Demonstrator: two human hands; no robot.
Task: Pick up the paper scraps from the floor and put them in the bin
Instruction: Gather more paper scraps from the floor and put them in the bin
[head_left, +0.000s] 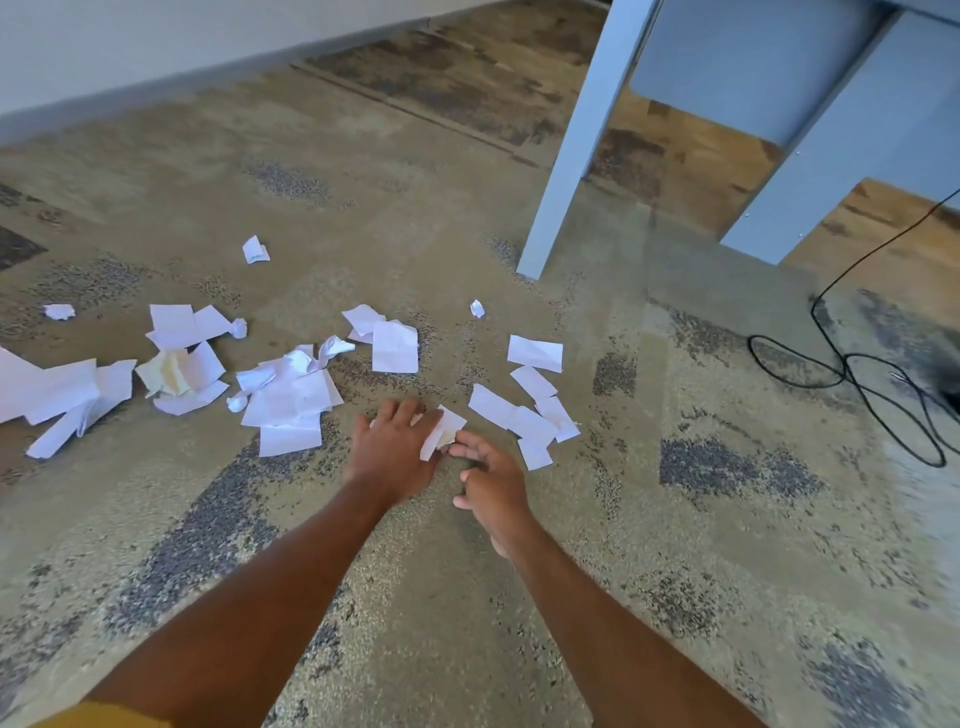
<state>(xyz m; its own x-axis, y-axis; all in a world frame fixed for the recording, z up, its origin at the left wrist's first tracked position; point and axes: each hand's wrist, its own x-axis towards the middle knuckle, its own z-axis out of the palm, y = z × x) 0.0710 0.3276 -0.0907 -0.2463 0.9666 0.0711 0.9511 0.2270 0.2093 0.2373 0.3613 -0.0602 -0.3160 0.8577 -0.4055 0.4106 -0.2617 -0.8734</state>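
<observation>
Paper scrap (444, 429) in left hand's (394, 448) pinch; right hand (491, 487) beside it, loose, empty.

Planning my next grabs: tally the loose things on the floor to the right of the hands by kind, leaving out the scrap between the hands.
flat paper scraps: 6
crumpled paper scrap: 1
black cable: 1
Total: 8
</observation>
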